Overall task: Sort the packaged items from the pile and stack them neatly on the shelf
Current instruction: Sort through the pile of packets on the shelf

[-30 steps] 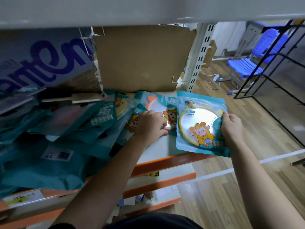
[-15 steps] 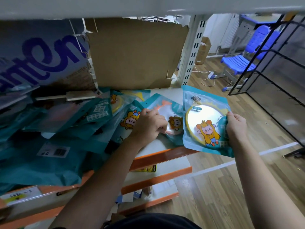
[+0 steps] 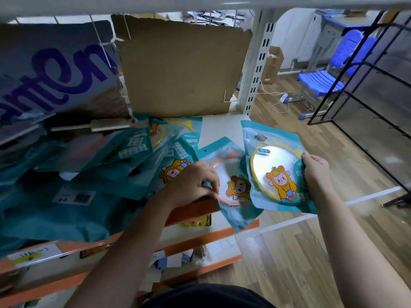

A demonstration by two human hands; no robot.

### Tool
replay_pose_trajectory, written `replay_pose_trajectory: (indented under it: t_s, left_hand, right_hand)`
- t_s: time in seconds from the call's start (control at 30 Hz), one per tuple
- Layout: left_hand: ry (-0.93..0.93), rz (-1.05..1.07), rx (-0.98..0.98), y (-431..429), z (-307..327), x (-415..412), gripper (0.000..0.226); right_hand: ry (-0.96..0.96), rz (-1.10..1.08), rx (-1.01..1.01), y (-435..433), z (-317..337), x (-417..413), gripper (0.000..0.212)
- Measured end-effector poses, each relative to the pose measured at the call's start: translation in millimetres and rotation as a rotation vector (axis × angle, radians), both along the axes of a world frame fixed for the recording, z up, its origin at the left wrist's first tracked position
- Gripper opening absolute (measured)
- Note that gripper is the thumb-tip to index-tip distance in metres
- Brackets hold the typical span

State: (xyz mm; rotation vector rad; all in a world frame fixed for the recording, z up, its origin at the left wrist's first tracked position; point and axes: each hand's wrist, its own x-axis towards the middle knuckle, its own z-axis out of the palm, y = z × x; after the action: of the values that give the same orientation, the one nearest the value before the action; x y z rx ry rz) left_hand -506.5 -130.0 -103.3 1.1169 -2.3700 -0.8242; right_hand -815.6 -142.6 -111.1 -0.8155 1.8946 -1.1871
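Observation:
My right hand (image 3: 315, 172) grips the right edge of a teal mirror packet with a yellow-rimmed mirror (image 3: 273, 167), held up just off the shelf's right end. My left hand (image 3: 191, 183) pinches the left edge of a second teal packet with an orange-rimmed mirror (image 3: 233, 190), which hangs over the shelf's orange front edge (image 3: 193, 207) and lies partly under the first packet. A loose pile of several more teal packets (image 3: 106, 165) covers the shelf to the left.
A brown cardboard sheet (image 3: 180, 67) and a blue-lettered box (image 3: 55, 70) stand at the shelf's back. A white slotted upright (image 3: 258, 63) marks the right end. Lower shelves (image 3: 200, 245) hold small items. A blue chair (image 3: 329, 78) and black frame (image 3: 355, 70) stand on the wooden floor.
My left hand has pulled the orange-rimmed packet out of the pile toward the shelf's front edge. My right hand keeps holding the yellow-rimmed packet in about the same place.

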Motion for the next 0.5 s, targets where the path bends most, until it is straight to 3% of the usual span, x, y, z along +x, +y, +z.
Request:
replay_pose_trajectory:
  t_s: [0.13, 0.3, 0.4, 0.5]
  left_hand:
    - [0.006, 0.229, -0.156, 18, -4, 0, 0.016]
    - [0.104, 0.481, -0.109, 49, 3, -11, 0.010]
    - [0.198, 0.527, 0.134, 65, 9, -25, 0.011]
    - [0.262, 0.509, 0.507, 75, 6, -34, 0.036]
  right_hand:
    - [0.021, 0.016, -0.014, 2, 4, 5, 0.028]
    - [0.030, 0.005, 0.003, 1, 6, 5, 0.035]
    - [0.032, 0.015, 0.004, 0, 6, 6, 0.032]
    - [0.021, 0.007, 0.006, 1, 6, 6, 0.033]
